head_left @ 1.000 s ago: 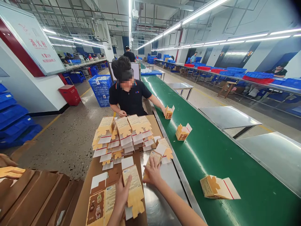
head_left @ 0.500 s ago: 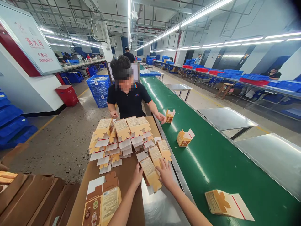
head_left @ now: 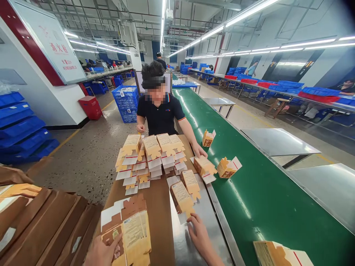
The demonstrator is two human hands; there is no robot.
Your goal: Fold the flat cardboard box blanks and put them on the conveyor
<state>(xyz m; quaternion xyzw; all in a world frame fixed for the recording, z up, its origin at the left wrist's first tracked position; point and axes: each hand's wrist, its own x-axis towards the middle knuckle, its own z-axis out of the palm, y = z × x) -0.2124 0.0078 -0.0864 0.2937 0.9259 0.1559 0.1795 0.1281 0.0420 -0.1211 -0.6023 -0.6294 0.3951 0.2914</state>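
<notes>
On the left, my left hand (head_left: 103, 250) is at the left edge of a flat, unfolded printed carton (head_left: 135, 231), thumb on top and the other fingers partly hidden. My right hand (head_left: 200, 236) has its fingers apart and slightly bent, with fingertips at the lower flap of the nearer folded carton (head_left: 180, 195). Just behind that one, another folded carton (head_left: 190, 181) lies on the metal strip. A co-worker's hand (head_left: 200, 150) is at a blurred carton (head_left: 204, 166) by the belt edge.
A pile of open-flapped cartons (head_left: 152, 147) covers the table's far end, before a seated person (head_left: 161, 114). Several cartons, such as this one (head_left: 227, 169), stand on the green belt (head_left: 244, 199) at right. Brown paper-wrapped bundles (head_left: 50, 221) sit at lower left.
My left hand has left the row of cartons and moved down-left to the flat carton. My right hand has drawn back slightly. One carton of the row has shifted toward the belt beside the co-worker's hand.
</notes>
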